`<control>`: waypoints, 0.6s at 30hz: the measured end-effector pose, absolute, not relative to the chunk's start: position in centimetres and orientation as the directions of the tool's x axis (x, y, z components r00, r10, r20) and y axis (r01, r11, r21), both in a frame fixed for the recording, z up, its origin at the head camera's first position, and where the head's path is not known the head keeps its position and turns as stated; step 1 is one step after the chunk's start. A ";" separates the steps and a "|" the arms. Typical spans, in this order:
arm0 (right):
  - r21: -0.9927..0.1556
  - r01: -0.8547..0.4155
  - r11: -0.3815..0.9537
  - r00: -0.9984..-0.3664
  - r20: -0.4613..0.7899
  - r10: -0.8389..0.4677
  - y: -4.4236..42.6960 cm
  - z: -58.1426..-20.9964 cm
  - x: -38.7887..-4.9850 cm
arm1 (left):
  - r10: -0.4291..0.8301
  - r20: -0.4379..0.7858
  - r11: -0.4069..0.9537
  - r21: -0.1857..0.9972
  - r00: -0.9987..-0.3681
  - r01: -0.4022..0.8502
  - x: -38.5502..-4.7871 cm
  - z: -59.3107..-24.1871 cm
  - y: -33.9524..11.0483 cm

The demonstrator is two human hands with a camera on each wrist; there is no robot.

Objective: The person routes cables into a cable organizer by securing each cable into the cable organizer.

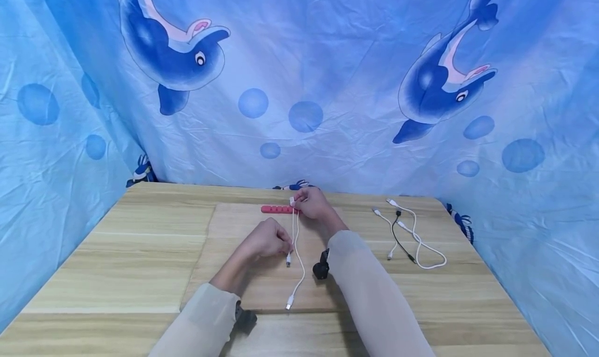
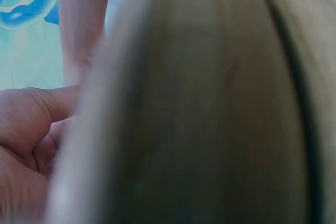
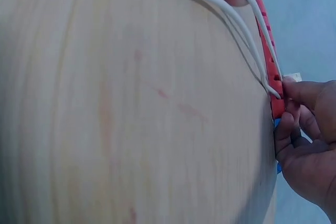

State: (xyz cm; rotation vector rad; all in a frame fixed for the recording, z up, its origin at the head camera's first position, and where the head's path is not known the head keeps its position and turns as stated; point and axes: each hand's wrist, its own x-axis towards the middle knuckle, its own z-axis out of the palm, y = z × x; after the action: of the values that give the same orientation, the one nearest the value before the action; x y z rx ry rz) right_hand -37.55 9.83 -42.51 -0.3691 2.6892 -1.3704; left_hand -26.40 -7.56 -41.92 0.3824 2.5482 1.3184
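From the head view: holding a white cable (image 1: 293,226) fairly straight between both hands, above the wooden board (image 1: 220,279). With the right hand (image 1: 312,205), pinching the white plug (image 1: 292,201) at its far end, by the red strip (image 1: 272,209); with the left hand (image 1: 269,239), pinching just above the near connector (image 1: 288,261). Alongside, lying slack from strip towards the board's near edge: a second white cable (image 1: 302,266). Well apart to the right on the table (image 1: 468,305): loose cables (image 1: 427,263).

From the left wrist view: mostly blurred wood, with left thumb and fingers bent at one side – impossible to tell what lies between the tips.

From the right wrist view: pinching with right thumb and fingertips pressed together beside the strip, and with left fingertips closed on the cable higher up. Impossible to tell whether seated in a groove.

Probably light, supple and smooth, apt to twist or spring back – best gripped by the stiff plug housing, not tugged by the thin cord.
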 end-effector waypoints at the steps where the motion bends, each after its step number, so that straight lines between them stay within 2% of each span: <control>1: -0.805 -0.171 0.568 -0.965 0.021 -0.261 9.9 -42.5 -37.6 | 0.340 -0.093 0.559 0.820 -0.936 0.122 -26.4 -41.9 -7.6; 18: -0.799 -0.149 0.583 -0.967 -0.004 -0.253 9.7 -42.7 -38.1 | 0.308 -0.101 0.545 0.834 -0.946 0.088 -26.6 -42.1 -7.6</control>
State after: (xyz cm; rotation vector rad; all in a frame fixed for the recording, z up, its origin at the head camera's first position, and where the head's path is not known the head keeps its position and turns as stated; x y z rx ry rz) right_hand -38.07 9.72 -42.70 -0.3434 2.6894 -1.3405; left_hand -26.55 -7.57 -42.05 0.3327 2.5467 1.3551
